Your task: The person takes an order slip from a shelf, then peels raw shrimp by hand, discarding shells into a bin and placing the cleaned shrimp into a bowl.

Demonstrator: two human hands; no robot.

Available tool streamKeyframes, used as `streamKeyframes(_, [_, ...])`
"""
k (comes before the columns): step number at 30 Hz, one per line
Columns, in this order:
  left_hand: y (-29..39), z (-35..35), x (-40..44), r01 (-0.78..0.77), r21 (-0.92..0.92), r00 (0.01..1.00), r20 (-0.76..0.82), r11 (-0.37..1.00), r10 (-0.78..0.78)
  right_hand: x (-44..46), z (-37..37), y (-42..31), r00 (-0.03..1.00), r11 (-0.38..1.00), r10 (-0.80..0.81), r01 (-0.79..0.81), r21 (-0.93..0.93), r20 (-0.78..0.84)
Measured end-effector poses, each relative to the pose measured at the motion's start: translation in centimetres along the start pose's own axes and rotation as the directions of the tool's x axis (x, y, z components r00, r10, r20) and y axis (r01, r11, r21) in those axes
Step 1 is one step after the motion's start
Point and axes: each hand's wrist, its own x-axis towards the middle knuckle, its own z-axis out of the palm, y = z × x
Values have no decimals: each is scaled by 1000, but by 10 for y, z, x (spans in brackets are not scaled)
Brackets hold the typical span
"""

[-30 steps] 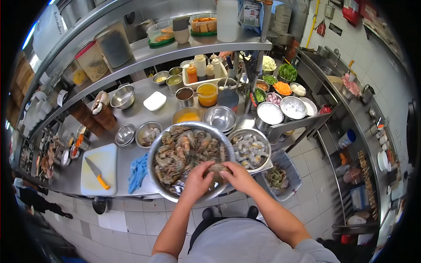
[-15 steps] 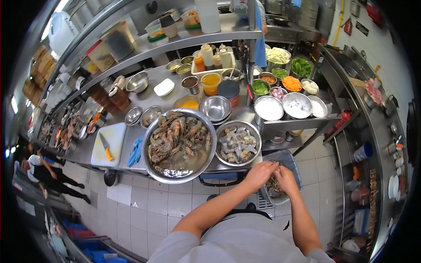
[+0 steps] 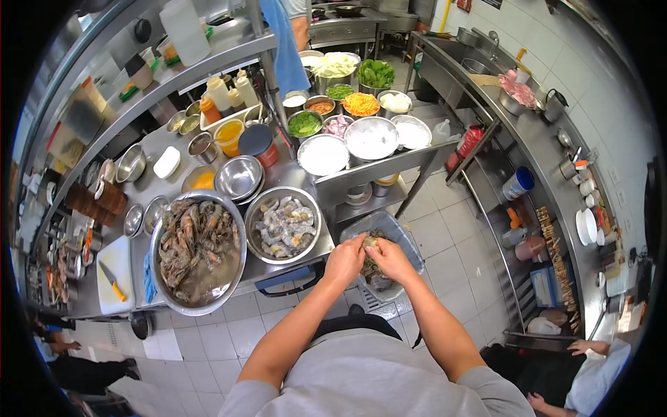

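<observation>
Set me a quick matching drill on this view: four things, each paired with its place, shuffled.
1. Knife
2. Left hand and right hand
3. Blue cloth
4. Peeled shrimp

A. Over the grey bin
B. In a steel bowl
C. On the cutting board
D. Between the cutting board and the large bowl

Pairs: 1-C, 2-A, 3-D, 4-B

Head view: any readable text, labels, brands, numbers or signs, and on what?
No text is readable.
Blue-and-white tub on the right rack: label markings, too small and blurred.
Dark wall sign at the top edge: lettering too small to read.
</observation>
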Motion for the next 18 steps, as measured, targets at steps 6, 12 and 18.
streamKeyframes(6, [7,4,5,-82,-49,996,19,995,83,-1,2,5,994,998,10,-16,-53,-112])
streamKeyframes(12, [-6,15,15,-16,-153,992,123,988,35,1,0,7,987,986,-11,-16,-164,-162])
streamKeyframes(18, [-28,0,34,587,-668,774,628,458,-76,15,3,25,994,988,76,-64,142,-76])
